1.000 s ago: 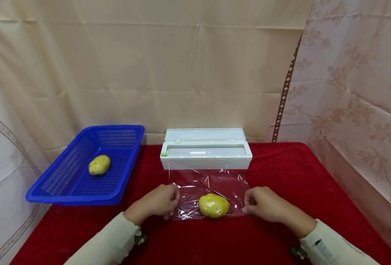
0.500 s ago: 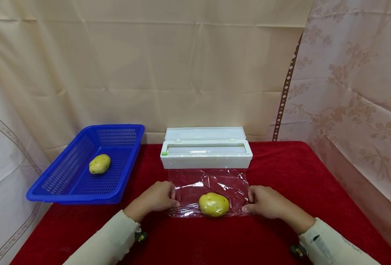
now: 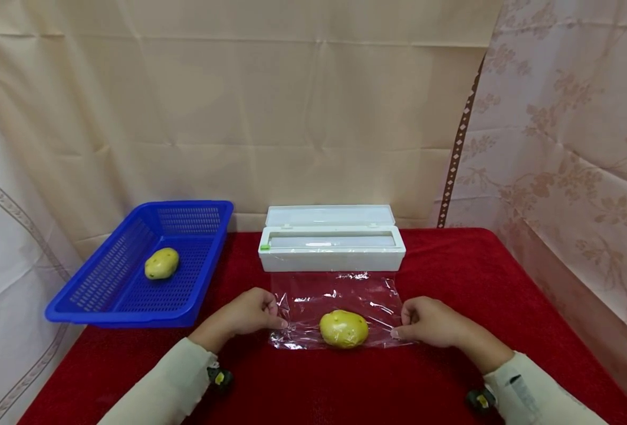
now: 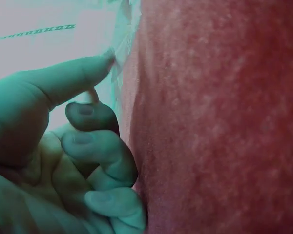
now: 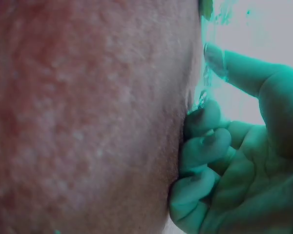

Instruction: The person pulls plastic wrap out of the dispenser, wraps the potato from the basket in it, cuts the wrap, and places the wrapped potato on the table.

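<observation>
A clear sheet of cling film (image 3: 313,289) stretches from a white cling film dispenser (image 3: 332,261) toward the front of the table. Within the sheet's area lies a yellow potato (image 3: 343,329); whether film passes over or under it I cannot tell. My left hand (image 3: 249,313) pinches the sheet's left front edge, its other fingers curled, as the left wrist view shows. At the right front edge my right hand (image 3: 434,323) pinches the film, which crosses its thumb (image 5: 239,68) in the right wrist view. Both hands are low, close to the red cloth.
A blue plastic basket (image 3: 199,289) stands at the left with a second potato (image 3: 161,263) inside. The dispenser's lid (image 3: 329,215) is raised at the back. Red cloth (image 3: 451,254) covers the table; curtains (image 3: 313,118) hang behind and at the sides.
My left hand has shifted slightly left and away from me, its thumb now along the film's edge. The right hand has moved a little right. The film's creases have changed; both potatoes stay put.
</observation>
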Demonstrator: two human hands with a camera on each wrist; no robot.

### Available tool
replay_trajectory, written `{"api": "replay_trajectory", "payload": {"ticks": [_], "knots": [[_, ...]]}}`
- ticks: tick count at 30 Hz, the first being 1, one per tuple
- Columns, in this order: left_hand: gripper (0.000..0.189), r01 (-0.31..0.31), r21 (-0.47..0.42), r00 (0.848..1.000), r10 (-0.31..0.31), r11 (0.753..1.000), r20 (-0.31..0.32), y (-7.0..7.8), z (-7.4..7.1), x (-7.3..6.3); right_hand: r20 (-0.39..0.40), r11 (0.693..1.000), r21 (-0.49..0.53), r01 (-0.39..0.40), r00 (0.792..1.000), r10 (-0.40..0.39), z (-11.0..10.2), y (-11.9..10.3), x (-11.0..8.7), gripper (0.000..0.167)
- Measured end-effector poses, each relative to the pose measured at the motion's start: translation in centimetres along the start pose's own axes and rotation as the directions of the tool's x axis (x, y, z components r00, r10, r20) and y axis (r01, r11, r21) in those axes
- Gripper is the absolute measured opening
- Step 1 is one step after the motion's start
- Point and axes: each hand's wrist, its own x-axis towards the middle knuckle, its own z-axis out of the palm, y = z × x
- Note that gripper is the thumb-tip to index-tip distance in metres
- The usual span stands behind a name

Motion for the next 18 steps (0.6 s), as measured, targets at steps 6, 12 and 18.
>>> {"api": "replay_trajectory", "payload": {"ticks": [6, 12, 18], "knots": [[0.030, 0.010, -0.135, 0.999, -0.006, 0.991, 0.035, -0.4, -0.7, -0.3, 0.052, 0.994, 0.113, 0.003, 0.999, -0.009, -0.8, 0.2, -0.1, 0.031], [0.028, 0.044, -0.182, 0.999, -0.044, 0.982, 0.005, -0.2, -0.8, -0.7, 0.065, 0.987, 0.162, -0.004, 0.998, -0.006, -1.3, 0.6, -0.3, 0.028], [0.021, -0.090, 0.019, 0.993, 0.091, 0.996, -0.074, 2.2, 0.1, -1.3, -0.027, 0.989, 0.018, 0.147, 0.989, -0.146, -1.0, -0.9, -0.6, 0.020]]}}
